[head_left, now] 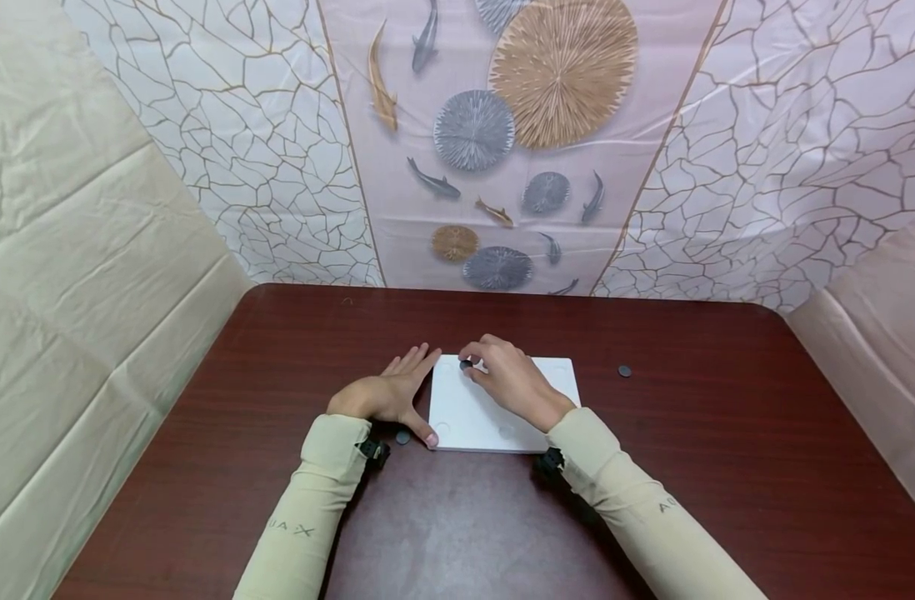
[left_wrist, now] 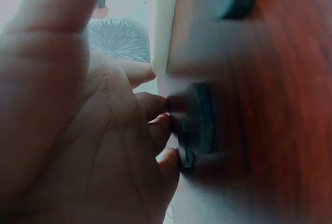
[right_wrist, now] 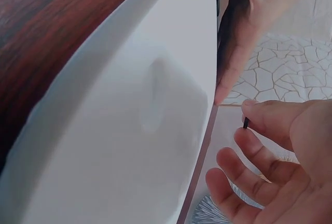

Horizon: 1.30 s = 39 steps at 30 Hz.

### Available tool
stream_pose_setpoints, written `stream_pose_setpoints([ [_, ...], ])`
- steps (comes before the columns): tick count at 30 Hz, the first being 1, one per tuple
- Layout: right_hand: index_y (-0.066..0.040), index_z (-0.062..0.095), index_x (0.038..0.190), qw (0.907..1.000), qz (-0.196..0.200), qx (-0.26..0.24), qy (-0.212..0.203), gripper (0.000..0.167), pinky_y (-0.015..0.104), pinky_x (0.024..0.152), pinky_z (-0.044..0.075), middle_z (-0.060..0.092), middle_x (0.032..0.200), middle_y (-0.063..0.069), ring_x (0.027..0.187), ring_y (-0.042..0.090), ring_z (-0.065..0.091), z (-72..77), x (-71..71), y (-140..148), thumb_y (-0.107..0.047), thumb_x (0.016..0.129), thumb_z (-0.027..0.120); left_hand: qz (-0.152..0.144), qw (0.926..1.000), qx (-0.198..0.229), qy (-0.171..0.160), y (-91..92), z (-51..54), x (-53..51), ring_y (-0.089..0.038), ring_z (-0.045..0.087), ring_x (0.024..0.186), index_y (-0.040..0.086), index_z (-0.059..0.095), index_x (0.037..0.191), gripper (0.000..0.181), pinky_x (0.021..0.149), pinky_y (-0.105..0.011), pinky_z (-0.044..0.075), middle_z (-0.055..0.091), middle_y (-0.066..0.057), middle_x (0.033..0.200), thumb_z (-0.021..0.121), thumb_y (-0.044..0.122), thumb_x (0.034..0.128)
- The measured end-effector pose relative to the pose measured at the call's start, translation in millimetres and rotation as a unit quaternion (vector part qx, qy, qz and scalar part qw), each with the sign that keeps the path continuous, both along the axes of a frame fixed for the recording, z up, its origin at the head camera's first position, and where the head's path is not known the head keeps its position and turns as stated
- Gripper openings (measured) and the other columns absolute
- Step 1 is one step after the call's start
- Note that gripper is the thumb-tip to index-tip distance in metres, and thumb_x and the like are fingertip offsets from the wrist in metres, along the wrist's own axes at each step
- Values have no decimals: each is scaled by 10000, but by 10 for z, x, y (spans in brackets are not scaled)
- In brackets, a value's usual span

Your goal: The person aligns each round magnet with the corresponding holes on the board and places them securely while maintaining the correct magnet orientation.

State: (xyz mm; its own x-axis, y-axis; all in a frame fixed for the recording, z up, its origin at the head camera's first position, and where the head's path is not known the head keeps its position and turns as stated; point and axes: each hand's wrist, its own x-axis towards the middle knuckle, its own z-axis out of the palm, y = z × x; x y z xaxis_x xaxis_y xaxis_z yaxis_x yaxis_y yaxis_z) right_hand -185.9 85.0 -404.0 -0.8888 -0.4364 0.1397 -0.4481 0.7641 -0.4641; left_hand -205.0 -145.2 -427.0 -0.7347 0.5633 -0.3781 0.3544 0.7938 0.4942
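Observation:
A white rectangular board (head_left: 495,417) with faint round hollows lies on the table. My left hand (head_left: 393,393) spreads along its left side, the thumb at the front left corner and a straight forefinger by the back one. Between thumb and forefinger my right hand (head_left: 513,379) pinches a small dark disc (head_left: 466,364), seen edge-on as a thin black disc (right_wrist: 246,123) in the right wrist view. It is held over the board's back left part. One dark disc (head_left: 402,437) lies beside the left thumb. More dark discs (left_wrist: 203,117) show near the left fingers in the left wrist view.
Another dark disc (head_left: 625,371) lies on the table to the right of the board. The dark red-brown table (head_left: 712,467) runs back to a patterned cloth backdrop (head_left: 277,150). Beige cloth (head_left: 75,275) hangs at the left side.

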Motion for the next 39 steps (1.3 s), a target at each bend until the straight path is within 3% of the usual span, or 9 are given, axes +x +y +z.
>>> stream_pose_setpoints([
  [11,-49,765,1239,10000,35,16,-18,244,384,826,596,697,1089,92,990,232,699,-49,-84,-108,-79,1000,728,-32,9999,-125,57,23,18,-5,-286,-110,1632,133,-42,1708,1459,1318,-471,8,-108,-151,1767,965,506,720],
  [24,-16,750,1234,9990,-80,111,-416,242,384,849,605,709,1119,105,1020,242,717,-87,-166,-279,-78,1002,726,-69,9997,-215,28,14,36,5,-282,-118,1630,123,-52,1705,1453,1317,-462,-13,-113,-152,1764,952,521,733],
  [39,-40,770,1203,9988,-82,359,-325,214,401,872,600,731,1106,89,1028,229,705,-152,-239,-337,-100,1001,734,-84,9998,-177,49,21,20,0,-279,-114,1630,128,-43,1707,1456,1317,-468,-7,-111,-146,1764,954,529,725],
])
